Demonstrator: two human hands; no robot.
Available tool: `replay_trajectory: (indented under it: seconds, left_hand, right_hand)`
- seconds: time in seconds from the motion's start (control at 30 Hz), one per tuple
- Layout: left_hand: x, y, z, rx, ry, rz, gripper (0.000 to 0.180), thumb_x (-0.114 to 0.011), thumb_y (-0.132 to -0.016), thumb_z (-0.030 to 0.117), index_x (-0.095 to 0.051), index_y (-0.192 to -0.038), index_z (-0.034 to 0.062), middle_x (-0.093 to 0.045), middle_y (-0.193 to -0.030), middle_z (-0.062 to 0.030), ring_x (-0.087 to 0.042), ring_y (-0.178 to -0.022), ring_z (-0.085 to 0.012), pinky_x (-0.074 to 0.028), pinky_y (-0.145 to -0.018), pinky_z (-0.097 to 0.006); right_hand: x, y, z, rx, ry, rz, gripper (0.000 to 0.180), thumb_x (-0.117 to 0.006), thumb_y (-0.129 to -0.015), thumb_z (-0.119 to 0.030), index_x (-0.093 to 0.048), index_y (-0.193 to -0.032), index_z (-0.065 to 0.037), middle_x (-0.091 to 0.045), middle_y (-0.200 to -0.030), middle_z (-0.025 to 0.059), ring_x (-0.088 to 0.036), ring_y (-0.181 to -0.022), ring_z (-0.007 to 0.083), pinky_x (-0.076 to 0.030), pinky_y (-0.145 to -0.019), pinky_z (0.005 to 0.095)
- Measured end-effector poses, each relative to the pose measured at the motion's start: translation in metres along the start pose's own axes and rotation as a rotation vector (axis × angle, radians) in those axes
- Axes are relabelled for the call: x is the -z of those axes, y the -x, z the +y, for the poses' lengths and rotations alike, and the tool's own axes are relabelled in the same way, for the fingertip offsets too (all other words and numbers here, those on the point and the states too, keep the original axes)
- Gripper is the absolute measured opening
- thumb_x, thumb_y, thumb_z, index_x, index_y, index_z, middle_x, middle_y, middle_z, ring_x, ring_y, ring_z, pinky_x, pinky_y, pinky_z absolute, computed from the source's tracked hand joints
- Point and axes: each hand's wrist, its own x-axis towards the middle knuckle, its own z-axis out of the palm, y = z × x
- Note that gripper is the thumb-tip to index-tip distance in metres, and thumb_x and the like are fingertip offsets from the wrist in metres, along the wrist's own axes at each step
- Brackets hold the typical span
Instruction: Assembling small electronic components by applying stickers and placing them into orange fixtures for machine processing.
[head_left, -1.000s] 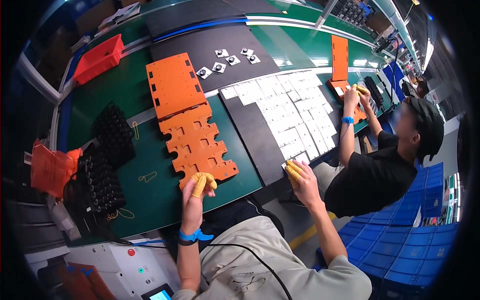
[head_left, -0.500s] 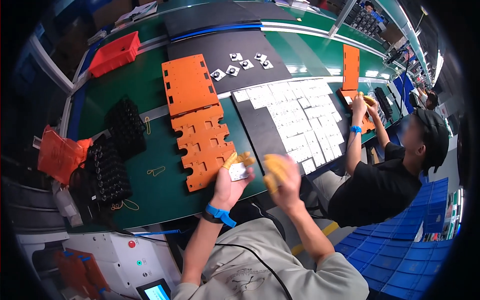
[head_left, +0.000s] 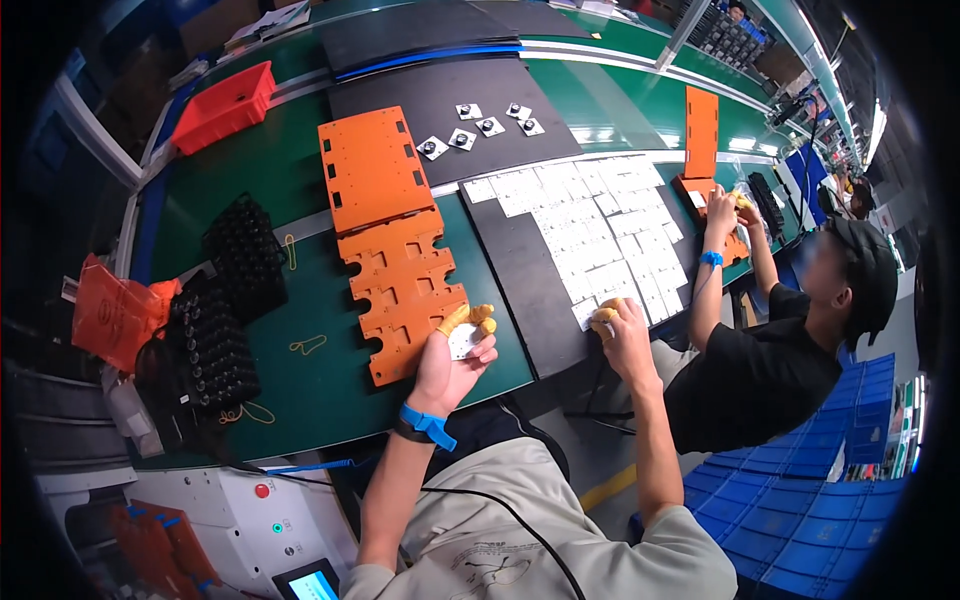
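My left hand (head_left: 447,372), with yellow finger cots on its fingertips, holds a small white square plate (head_left: 463,342) beside the near right edge of an orange slotted fixture (head_left: 398,262). My right hand (head_left: 628,345), also in yellow finger cots, reaches to the near edge of a spread of white plates (head_left: 600,225) on a black mat. Its fingers are curled together there and hide whatever lies under or between them. An orange flat panel (head_left: 372,165) adjoins the fixture's far end.
Several white plates with black round parts (head_left: 488,126) lie on a black board. At left are a red bin (head_left: 224,107), black part trays (head_left: 243,252), an orange bag (head_left: 118,312) and rubber bands (head_left: 308,345). Another person (head_left: 780,350) works at right, near blue crates (head_left: 790,510).
My right hand has moved right, away from my left hand, to the near edge of the white plates. My left hand keeps the small plate and has shifted slightly left.
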Motion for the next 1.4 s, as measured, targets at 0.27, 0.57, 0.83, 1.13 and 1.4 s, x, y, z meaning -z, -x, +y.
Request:
replay_trajectory:
  seconds: [0.27,0.57,0.83,1.13,1.4]
  left_hand:
    - [-0.009,-0.019,-0.021,-0.030,-0.208,0.019,0.042,-0.038,-0.107,0.031,-0.053,-0.134,0.0015,-0.065,-0.121,-0.0147,-0.062,-0.112,-0.0270,-0.050,-0.100,-0.042]
    - [-0.001,-0.032,-0.031,-0.016,-0.253,-0.002,0.028,-0.050,-0.105,0.029,-0.063,-0.105,0.0040,-0.065,-0.096,-0.0071,-0.045,-0.066,-0.0114,-0.041,-0.062,-0.029]
    - [-0.002,-0.035,-0.018,0.008,-0.211,0.053,0.031,-0.047,-0.106,0.028,-0.062,-0.112,0.0020,-0.067,-0.107,-0.0103,-0.062,-0.081,-0.0169,-0.052,-0.075,-0.032]
    - [0.001,-0.040,-0.020,-0.055,-0.283,0.017,0.041,-0.042,-0.107,0.038,-0.059,-0.123,0.0041,-0.067,-0.115,-0.0123,-0.066,-0.098,-0.0212,-0.054,-0.090,-0.037]
    - [-0.004,-0.039,-0.013,-0.076,-0.171,0.000,0.029,-0.044,-0.106,0.028,-0.060,-0.113,0.0053,-0.067,-0.107,-0.0106,-0.057,-0.078,-0.0158,-0.049,-0.075,-0.030]
  right_hand:
    - [0.001,-0.028,-0.093,0.068,-0.477,0.072,0.017,-0.073,-0.081,0.002,-0.063,-0.095,-0.002,-0.060,-0.103,0.0127,-0.058,-0.100,0.0320,-0.047,-0.089,0.0389]
    - [-0.018,-0.049,-0.014,-0.097,0.045,0.155,0.016,-0.074,-0.078,-0.004,-0.069,-0.093,-0.004,-0.062,-0.100,0.0136,-0.056,-0.098,0.0339,-0.042,-0.088,0.0431]
    - [-0.027,-0.051,-0.024,-0.031,-0.180,0.168,0.013,-0.070,-0.081,0.002,-0.064,-0.092,-0.002,-0.059,-0.100,0.0156,-0.055,-0.095,0.0353,-0.043,-0.086,0.0425]
    - [-0.031,-0.077,-0.083,0.016,-0.457,0.272,0.020,-0.077,-0.079,-0.006,-0.067,-0.096,-0.005,-0.063,-0.099,0.0115,-0.058,-0.100,0.0321,-0.043,-0.089,0.0413]
    - [-0.049,-0.088,-0.004,-0.081,0.113,0.186,0.012,-0.071,-0.083,-0.008,-0.068,-0.093,-0.004,-0.060,-0.104,0.0153,-0.054,-0.099,0.0346,-0.040,-0.086,0.0450]
